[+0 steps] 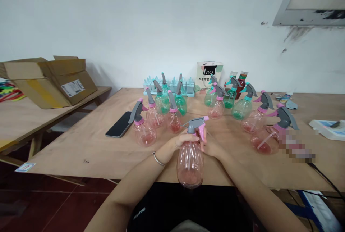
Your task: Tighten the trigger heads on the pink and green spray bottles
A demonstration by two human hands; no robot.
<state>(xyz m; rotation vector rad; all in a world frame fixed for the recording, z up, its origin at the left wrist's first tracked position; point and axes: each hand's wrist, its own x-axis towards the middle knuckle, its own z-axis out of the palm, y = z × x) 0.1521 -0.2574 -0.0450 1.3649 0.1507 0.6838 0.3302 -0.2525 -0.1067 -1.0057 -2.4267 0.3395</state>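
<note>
A clear pink spray bottle (190,167) with a grey head and pink trigger is upright at the front edge of the table. My left hand (183,140), with a bracelet at the wrist, is closed round its neck, thumb across the front. From the other side my right hand (209,146) grips the neck just below the trigger; part of its fingers is hidden behind the bottle. Left of my hands are more pink spray bottles, the nearest (145,133) beside a phone (118,124). To the right, another pink spray bottle (265,140) stands near the table's front.
Several green spray bottles (242,108) stand farther back. Behind them are light-blue plastic racks (183,91), a printed paper bag (201,81) and red-filled bottles (239,87). A white tray (327,131) lies at right, and a cardboard box (54,81) rests on the left table.
</note>
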